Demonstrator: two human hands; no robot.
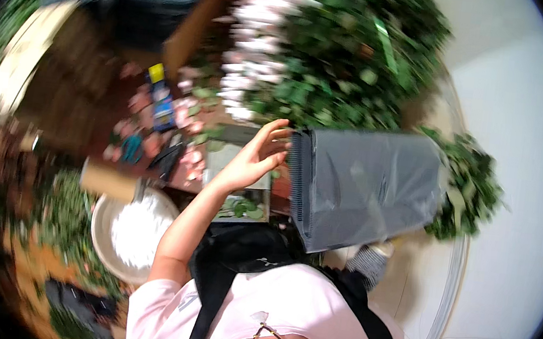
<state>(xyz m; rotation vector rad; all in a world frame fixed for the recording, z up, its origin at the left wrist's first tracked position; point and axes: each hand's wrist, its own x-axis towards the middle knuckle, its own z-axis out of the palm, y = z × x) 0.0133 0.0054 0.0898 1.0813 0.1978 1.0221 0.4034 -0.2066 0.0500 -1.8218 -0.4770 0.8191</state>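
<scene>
A flower bundle wrapped in dark grey plastic (376, 188) lies crosswise in front of my chest, with corrugated edges at its left end. Green leafy stems (466, 192) stick out past its right end. My left hand (261, 158) is beside the corrugated end, its fingers apart and slightly bent. The fingertips are very close to the wrap; whether they touch it I cannot tell. My right hand does not show; the bundle covers the place where my right forearm would appear.
Beyond the bundle are a big heap of green foliage (358, 59) and a row of pale pink blooms (259, 41). Loose petals, a blue-and-yellow tool (163, 107) and dark scissors-like handles (166, 161) lie on the table. A round bin (101, 234) holding white material stands at my left.
</scene>
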